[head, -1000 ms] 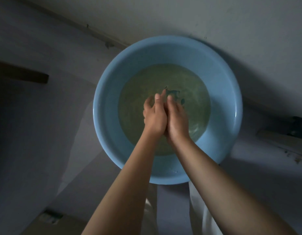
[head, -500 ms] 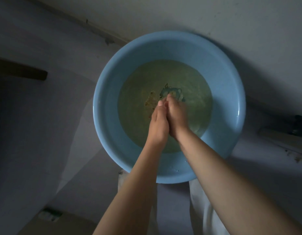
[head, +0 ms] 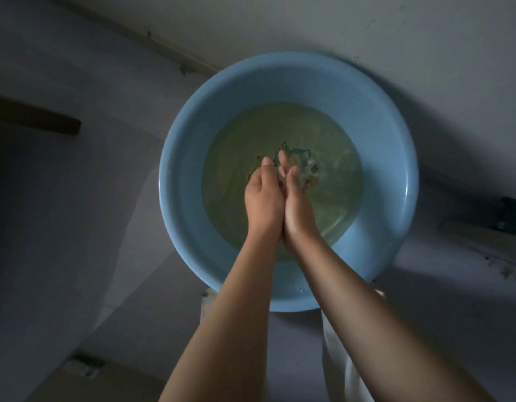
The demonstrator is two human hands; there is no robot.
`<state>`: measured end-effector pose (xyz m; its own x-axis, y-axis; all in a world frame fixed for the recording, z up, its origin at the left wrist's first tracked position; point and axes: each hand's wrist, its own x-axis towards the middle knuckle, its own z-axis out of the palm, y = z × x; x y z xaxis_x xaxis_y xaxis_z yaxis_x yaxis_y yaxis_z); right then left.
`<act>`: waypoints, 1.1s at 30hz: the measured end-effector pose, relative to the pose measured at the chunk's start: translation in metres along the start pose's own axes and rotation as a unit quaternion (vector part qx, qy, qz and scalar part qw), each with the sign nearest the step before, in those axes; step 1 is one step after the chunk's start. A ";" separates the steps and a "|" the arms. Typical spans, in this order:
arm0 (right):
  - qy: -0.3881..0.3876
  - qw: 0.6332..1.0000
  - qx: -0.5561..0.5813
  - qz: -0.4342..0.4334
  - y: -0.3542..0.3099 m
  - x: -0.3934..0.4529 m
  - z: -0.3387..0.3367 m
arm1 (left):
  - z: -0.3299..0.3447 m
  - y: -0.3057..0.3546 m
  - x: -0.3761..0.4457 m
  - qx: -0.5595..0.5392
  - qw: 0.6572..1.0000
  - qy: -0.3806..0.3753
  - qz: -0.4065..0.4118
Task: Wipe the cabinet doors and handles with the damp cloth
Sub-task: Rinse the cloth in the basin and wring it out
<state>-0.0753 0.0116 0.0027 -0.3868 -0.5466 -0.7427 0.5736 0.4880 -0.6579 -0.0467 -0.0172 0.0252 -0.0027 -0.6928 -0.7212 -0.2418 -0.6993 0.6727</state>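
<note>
Item: blue plastic basin (head: 187,181), round, set on a dim floor close to a pale wall, partly filled with murky greenish water (head: 236,169); the low, wide bowl presumably stands here so that both arms can reach in from above. Item: left hand (head: 264,198), back toward the camera, fingers fairly straight and close together, tips pointing away over the water. Item: right hand (head: 298,208), pressed side by side against the left along the inner edge, fingers likewise extended. The two palms face each other in a rubbing or squeezing posture; whether anything is caught between them cannot be told, since the inner faces are hidden. Item: damp cloth (head: 301,162), seen only as a bluish-green crumpled patch with brownish flecks at the water's surface, just beyond and touching the fingertips (head: 266,161); its extent below the surface is unclear, and so is whether either hand has real hold of it. Judged purpose: the cloth is being wetted and worked in the basin, a preparatory step; no cabinet door or handle is in view, so the wiping itself appears not yet begun. Likely need: wringing, so the cloth is damp rather than dripping. Also present: a dark wooden bar (head: 36,120) at the left, a dark fitting (head: 510,211) at the right edge, and pale clothing (head: 338,358) below the forearms.
</note>
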 end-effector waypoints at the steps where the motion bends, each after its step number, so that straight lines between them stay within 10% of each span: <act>1: -0.010 0.999 0.022 0.026 -0.002 -0.003 -0.002 | 0.001 0.001 -0.001 0.008 1.000 0.005 0.008; 14: 0.022 0.993 -0.104 0.051 -0.004 -0.018 -0.008 | -0.003 -0.009 0.002 0.035 0.998 0.029 0.039; 21: 0.003 0.994 -0.079 -0.070 -0.032 -0.040 -0.011 | -0.016 0.013 -0.022 -0.004 0.998 -0.065 -0.006; 33: 0.003 0.970 -0.207 -0.126 -0.206 -0.174 -0.021 | -0.071 0.181 -0.153 0.116 0.972 -0.181 0.099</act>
<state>-0.1412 0.0206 0.2643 -0.4815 -0.6815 -0.5511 0.1210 0.5711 -0.8119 -0.0209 -0.0507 0.2694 -0.4022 -0.6730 -0.6207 -0.4142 -0.4709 0.7789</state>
